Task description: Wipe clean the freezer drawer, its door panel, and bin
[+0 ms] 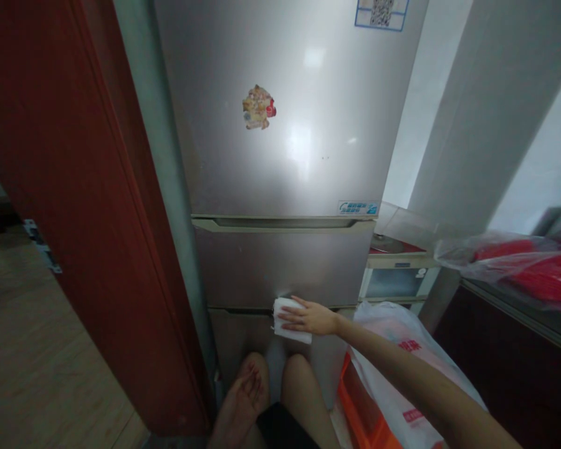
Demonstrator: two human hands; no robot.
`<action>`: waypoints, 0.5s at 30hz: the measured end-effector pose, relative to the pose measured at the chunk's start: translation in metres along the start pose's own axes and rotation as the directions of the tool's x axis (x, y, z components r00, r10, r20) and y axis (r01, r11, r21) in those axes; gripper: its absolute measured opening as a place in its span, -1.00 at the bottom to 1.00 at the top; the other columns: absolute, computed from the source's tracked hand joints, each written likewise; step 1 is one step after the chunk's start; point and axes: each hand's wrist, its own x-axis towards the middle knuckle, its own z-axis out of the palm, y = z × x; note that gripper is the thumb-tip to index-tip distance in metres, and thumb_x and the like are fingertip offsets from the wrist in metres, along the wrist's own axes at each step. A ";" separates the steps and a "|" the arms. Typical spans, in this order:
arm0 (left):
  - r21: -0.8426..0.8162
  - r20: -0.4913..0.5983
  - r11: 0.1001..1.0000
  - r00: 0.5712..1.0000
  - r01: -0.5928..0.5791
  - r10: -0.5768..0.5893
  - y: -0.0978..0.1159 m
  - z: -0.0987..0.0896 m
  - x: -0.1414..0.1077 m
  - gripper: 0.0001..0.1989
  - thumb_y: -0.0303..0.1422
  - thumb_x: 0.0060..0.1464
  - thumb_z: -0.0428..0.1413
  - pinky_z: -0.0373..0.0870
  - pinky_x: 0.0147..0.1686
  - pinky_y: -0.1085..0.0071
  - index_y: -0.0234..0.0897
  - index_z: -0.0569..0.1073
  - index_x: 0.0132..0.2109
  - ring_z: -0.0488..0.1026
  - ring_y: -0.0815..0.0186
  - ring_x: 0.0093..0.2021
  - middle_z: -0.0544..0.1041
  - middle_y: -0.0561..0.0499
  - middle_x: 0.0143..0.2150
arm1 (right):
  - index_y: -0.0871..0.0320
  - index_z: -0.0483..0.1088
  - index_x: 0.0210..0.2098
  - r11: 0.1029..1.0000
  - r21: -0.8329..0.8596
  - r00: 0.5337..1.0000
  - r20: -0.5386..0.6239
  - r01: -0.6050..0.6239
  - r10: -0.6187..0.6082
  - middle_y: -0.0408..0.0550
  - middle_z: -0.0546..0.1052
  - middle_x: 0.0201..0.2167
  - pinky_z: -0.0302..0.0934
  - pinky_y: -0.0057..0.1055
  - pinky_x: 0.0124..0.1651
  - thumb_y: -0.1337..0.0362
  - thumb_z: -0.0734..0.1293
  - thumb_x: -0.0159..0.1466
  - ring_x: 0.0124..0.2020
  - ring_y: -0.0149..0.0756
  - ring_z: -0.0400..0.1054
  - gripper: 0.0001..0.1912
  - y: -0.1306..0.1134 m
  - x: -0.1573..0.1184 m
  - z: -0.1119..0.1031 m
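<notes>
A folded white cloth lies under my right hand, pressed against the refrigerator front near the seam between its middle and bottom doors. The fingers of that hand are stretched out over the cloth. My left hand rests palm up on my left knee, its fingers loosely apart and nothing in them. A dark object lies by my lap, beside the left hand.
A brown door frame stands on the left. At the lower right are an orange crate and a white plastic bag. A clear bag with red contents sits on the right. A small cabinet is behind.
</notes>
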 end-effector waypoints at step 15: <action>0.008 0.028 1.000 1.000 0.009 -0.009 0.001 -0.004 0.010 -0.73 -0.65 0.21 -0.10 0.53 -0.32 0.44 -0.37 0.41 -0.07 0.60 0.36 -0.41 0.60 -0.03 -0.38 | -0.04 -0.10 0.41 0.826 -0.066 0.826 -0.126 -0.560 0.550 -0.06 0.05 0.42 -0.22 0.03 0.44 0.37 0.07 0.44 0.45 -0.17 -0.23 -0.41 0.089 -0.017 -0.070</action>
